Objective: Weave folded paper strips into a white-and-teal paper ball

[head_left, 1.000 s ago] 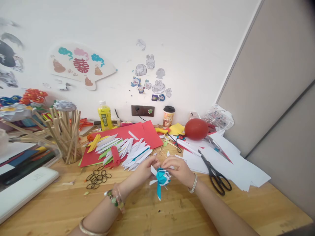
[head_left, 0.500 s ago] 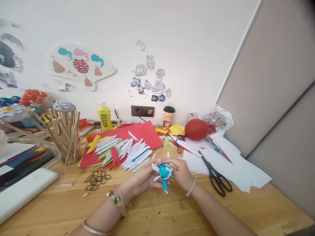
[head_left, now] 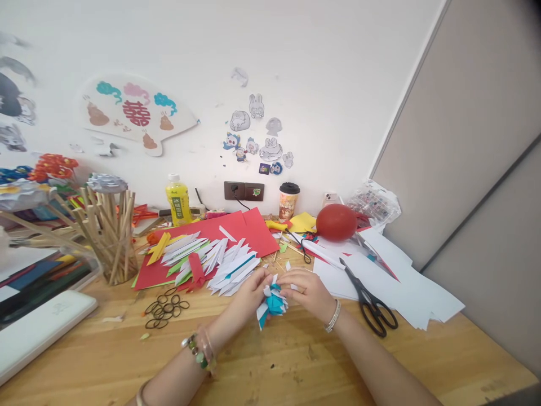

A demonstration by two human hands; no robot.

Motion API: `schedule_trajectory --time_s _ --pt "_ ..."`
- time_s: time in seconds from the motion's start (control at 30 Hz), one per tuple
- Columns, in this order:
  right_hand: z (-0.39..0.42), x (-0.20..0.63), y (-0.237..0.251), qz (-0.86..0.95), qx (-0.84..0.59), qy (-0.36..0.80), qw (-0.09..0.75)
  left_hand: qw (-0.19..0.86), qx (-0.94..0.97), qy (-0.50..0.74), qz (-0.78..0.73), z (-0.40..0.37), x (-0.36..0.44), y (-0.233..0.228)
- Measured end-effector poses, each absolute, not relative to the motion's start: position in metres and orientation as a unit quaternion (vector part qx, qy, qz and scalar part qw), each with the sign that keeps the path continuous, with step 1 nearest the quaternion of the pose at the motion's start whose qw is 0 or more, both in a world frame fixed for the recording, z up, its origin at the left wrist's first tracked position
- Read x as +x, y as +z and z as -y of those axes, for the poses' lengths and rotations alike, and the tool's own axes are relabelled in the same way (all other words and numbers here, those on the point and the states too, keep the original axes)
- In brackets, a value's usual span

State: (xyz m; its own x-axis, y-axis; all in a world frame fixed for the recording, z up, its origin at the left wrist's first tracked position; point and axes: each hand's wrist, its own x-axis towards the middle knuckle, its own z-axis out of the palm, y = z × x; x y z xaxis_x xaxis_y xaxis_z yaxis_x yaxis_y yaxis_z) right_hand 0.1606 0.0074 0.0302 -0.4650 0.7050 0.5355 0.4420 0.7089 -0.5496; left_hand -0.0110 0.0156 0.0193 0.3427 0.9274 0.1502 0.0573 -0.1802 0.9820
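Near table centre | I see the left hand (head_left: 250,288) and right hand (head_left: 305,287) with fingers pinched on the blue-and-white paper flower (head_left: 271,301) | since half a second ago it has tipped, tail now pointing near-left | scissors (head_left: 368,299) lie right, untouched.

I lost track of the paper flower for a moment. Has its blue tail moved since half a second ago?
Yes. The blue and white paper flower swung its tail leftward, away from the scissors.

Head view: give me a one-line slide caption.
Left hand and right hand pinch a blue-and-white paper flower above a wooden table, black scissors lying to the right.
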Motion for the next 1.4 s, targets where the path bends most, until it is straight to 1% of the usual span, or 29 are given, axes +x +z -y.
schedule_trajectory --time_s 0.1,0.23,0.4,0.5,0.57,0.67,0.8,1.1,1.27,1.4 --pt "-0.006 0.159 0.03 0.858 -0.336 0.102 0.374 0.499 0.652 0.421 -0.385 -0.017 -0.011 0.018" --pt "-0.002 0.158 0.032 0.888 -0.32 0.01 0.33 0.512 0.65 0.408 -0.385 -0.018 -0.013 0.015" --pt "-0.004 0.159 0.032 0.898 -0.306 -0.137 0.285 0.537 0.638 0.406 -0.374 -0.018 -0.014 0.013" --pt "-0.008 0.159 0.028 0.9 -0.299 -0.188 0.257 0.556 0.623 0.407 -0.371 -0.016 -0.014 0.013" --pt "-0.009 0.159 0.026 0.899 -0.297 -0.195 0.256 0.582 0.609 0.4 -0.361 -0.014 -0.015 0.015" --pt "-0.009 0.161 0.027 0.902 -0.283 -0.164 0.28 0.629 0.578 0.393 -0.342 -0.009 -0.015 0.019" --pt "-0.008 0.162 0.029 0.908 -0.262 -0.132 0.3 0.649 0.567 0.376 -0.34 -0.004 -0.015 0.024" --pt "-0.007 0.157 0.027 0.9 -0.269 -0.187 0.287 0.586 0.616 0.393 -0.349 -0.015 -0.015 0.012" --pt "-0.005 0.157 0.028 0.896 -0.259 -0.232 0.277 0.557 0.631 0.403 -0.36 -0.016 -0.016 0.016" --pt "-0.001 0.157 0.031 0.888 -0.248 -0.262 0.285 0.534 0.639 0.415 -0.366 -0.015 -0.017 0.022"
